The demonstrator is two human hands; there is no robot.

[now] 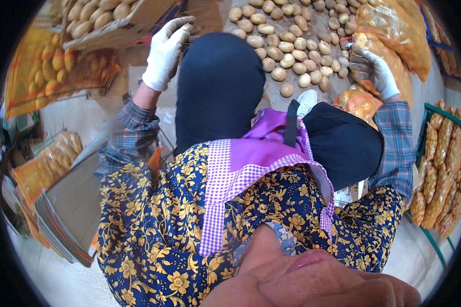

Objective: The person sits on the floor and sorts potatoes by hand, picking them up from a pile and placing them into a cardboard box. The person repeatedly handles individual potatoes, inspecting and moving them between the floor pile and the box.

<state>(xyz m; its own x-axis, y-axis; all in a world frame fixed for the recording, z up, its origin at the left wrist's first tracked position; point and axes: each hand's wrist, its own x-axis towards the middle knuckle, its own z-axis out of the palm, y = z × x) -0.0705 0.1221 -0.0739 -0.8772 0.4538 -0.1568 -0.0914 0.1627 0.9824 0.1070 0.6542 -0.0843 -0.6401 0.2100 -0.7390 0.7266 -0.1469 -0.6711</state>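
My left hand [165, 53], in a white knit glove, is raised beside my knee in black trousers [219, 88]. Its fingers are loosely bent, and I see nothing held in them. At the right, my gloved right hand [376, 69] has its grey-faced fingers spread. They lie over the edge of an orange mesh sack [401, 73], though contact is hard to judge. Many loose potatoes [292, 50] cover the floor between my hands, ahead of my knees. A smaller orange mesh bag [357, 101] sits below my right hand.
At the upper left stands a container of potatoes [98, 19], above a yellow-orange mesh sack [48, 73]. Another full sack [395, 30] rests at the upper right. Filled clear bags [441, 165] are stacked by a green frame [420, 134]. Flat grey panels [75, 207] lean on my left.
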